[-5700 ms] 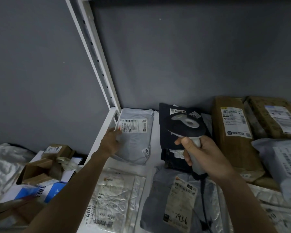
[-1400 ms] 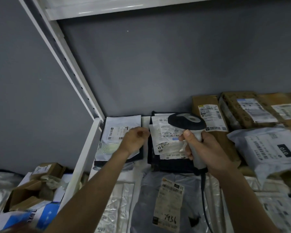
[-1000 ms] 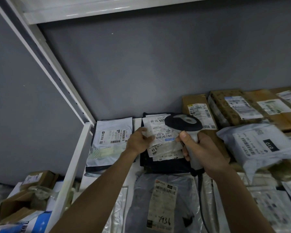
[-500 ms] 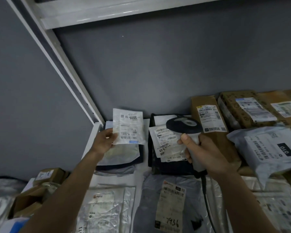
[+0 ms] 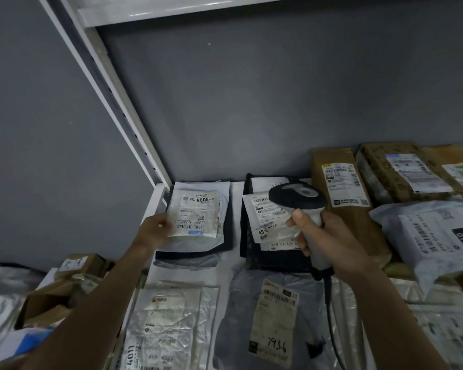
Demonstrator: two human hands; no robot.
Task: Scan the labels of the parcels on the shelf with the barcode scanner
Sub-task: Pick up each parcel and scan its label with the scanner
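The white shelf (image 5: 233, 257) is crowded: brown cardboard boxes (image 5: 340, 198) line the back from one to three o'clock, a grey bag marked 010 (image 5: 436, 236) lies at three o'clock, and a grey mailer with the handwritten number 7936 (image 5: 273, 316) sits at six o'clock beside a crinkled silver mailer (image 5: 169, 324) at seven. At the centre a dark parcel (image 5: 254, 249) carries several overlapping white labels (image 5: 267, 217), partly hidden behind the scanner head. The left hand (image 5: 155, 231), at nine o'clock, pinches the left edge of a small white packet marked 3005 (image 5: 195, 213), fingers curled on it, the packet lying over a stack of flat bags (image 5: 198, 244) in the back left corner. The right hand (image 5: 329, 236) is wrapped tight around the grip of the barcode scanner (image 5: 297, 198), thumb on the front, its dark head over the central labels and its cable (image 5: 329, 303) hanging toward five o'clock. The shelf's slanted white upright (image 5: 112, 97) and left rim close the left side; an upper shelf board (image 5: 198, 6) runs across at twelve, with open grey wall (image 5: 278, 102) between.
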